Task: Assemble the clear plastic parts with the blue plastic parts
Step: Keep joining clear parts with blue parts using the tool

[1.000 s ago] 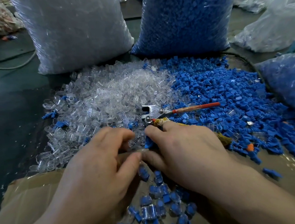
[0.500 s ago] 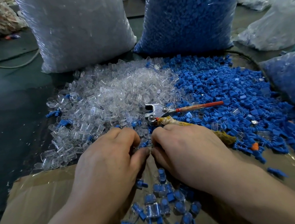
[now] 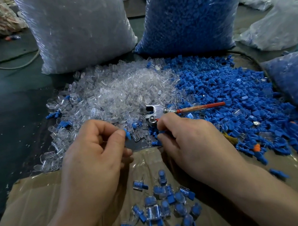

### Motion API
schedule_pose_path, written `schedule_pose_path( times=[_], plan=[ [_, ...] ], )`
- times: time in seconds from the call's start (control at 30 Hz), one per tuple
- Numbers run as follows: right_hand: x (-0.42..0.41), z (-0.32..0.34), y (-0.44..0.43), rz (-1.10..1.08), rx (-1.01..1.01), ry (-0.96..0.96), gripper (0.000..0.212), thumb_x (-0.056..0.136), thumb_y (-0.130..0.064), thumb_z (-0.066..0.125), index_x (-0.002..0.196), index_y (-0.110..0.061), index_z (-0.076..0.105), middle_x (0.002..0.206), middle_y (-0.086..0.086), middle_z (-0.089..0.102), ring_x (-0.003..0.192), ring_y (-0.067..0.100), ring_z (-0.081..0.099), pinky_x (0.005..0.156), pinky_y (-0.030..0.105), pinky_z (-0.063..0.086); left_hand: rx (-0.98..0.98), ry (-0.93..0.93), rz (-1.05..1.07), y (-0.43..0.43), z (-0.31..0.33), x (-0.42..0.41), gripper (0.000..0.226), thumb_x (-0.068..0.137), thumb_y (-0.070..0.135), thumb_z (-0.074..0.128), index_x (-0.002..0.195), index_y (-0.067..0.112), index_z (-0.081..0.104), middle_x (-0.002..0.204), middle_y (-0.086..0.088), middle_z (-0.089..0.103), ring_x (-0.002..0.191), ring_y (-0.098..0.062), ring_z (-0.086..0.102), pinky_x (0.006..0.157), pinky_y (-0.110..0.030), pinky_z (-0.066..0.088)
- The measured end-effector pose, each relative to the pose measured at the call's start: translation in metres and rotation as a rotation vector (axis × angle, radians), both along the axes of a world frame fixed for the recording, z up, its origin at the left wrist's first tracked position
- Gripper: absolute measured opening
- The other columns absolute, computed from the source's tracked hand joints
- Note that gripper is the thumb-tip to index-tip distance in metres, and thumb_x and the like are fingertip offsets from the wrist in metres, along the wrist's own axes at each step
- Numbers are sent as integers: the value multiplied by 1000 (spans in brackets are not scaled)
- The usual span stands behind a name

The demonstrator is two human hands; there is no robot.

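**Head view.** The left hand [image 3: 94,153] is pinching a blue part [image 3: 127,134] between thumb and forefinger, holding it over the near edge of the pile of clear parts [image 3: 121,90]. The right hand [image 3: 192,141] is lying beside it, not touching it. Its fingers are curled and its fingertips are down among loose blue pieces (whether it is gripping one cannot be told). The clear pile is lying left of centre on the dark table [image 3: 9,107], touching the pile of blue parts [image 3: 233,96] on its right. A red-handled tool [image 3: 162,110] is lying across the seam between the two piles, just beyond the right fingertips. Assembled pieces [image 3: 166,201] are lying scattered on the cardboard sheet [image 3: 35,204] between the forearms. Behind the piles, a bag of clear parts [image 3: 79,28] and a bag of blue parts [image 3: 190,15] are standing side by side.
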State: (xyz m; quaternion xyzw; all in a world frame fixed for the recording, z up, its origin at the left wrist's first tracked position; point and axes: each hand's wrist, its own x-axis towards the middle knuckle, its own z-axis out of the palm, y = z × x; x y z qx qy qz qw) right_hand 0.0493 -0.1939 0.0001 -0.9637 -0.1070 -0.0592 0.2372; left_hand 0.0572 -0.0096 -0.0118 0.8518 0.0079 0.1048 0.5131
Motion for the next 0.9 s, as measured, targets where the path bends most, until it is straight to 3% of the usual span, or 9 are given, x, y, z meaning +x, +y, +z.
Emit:
schedule_pose_path(
  times=[0.03,0.1,0.17,0.23,0.4,0.53,0.7,0.83,0.9],
  plan=[
    [-1,0,-1,-18,44,-2,7,96,-39,49,100,-34,46,71,-15,54,69,6,53,58,19,42,-47,16,6,0,0,0,9,89,35,62,85,42,59,70,12,73,56,-4,70,44,-9,47],
    [-3,0,-2,-54,146,16,15,95,-40,54,108,-40,48,76,-18,59,78,-2,54,62,14,44,-98,45,1,1,-1,2,11,90,32,63,84,40,61,70,9,74,56,-6,70,44,-7,46],
    [-4,-1,-3,-67,219,35,20,94,-38,57,112,-43,50,81,-19,63,82,-4,56,68,18,47,-149,74,-6,1,-2,3,11,90,28,66,85,38,63,73,6,75,59,-7,71,46,-9,49],
    [-4,-1,-2,-72,280,68,18,94,-35,58,110,-43,53,80,-19,64,74,-2,60,68,21,47,-202,102,-9,2,-5,6,12,91,25,66,85,35,66,74,3,75,58,-10,72,47,-15,52],
    [-5,0,1,-77,357,133,11,93,-35,57,93,-42,49,79,-17,66,63,8,63,56,34,51,-339,201,-22,5,-7,8,14,92,21,66,83,30,70,73,-7,76,51,-20,68,48,-32,56],
    [-6,0,0,-66,398,168,13,94,-35,58,91,-42,48,75,-11,69,64,8,66,60,42,55,-269,132,-45,7,-4,8,15,91,20,65,83,33,68,72,-2,75,54,-17,70,44,-21,51],
    [-6,2,-3,-54,694,296,12,92,-21,64,87,-32,60,79,-9,73,74,6,72,73,40,60,-218,130,-153,1,2,0,6,81,34,63,80,31,68,69,1,73,52,-7,67,44,-14,48],
    [-8,10,-6,-26,857,216,10,78,-29,74,84,-31,66,89,0,70,76,21,69,69,45,61,-328,225,-147,3,-1,2,6,81,31,70,80,26,70,68,-7,73,52,-17,66,51,-29,54],
    [-11,14,-5,5,976,199,12,74,-31,73,85,-28,68,80,-1,68,71,20,64,68,39,60,-435,269,-149,4,0,3,16,70,34,78,80,23,71,68,-12,72,52,-23,64,55,-37,57]
  ],
)
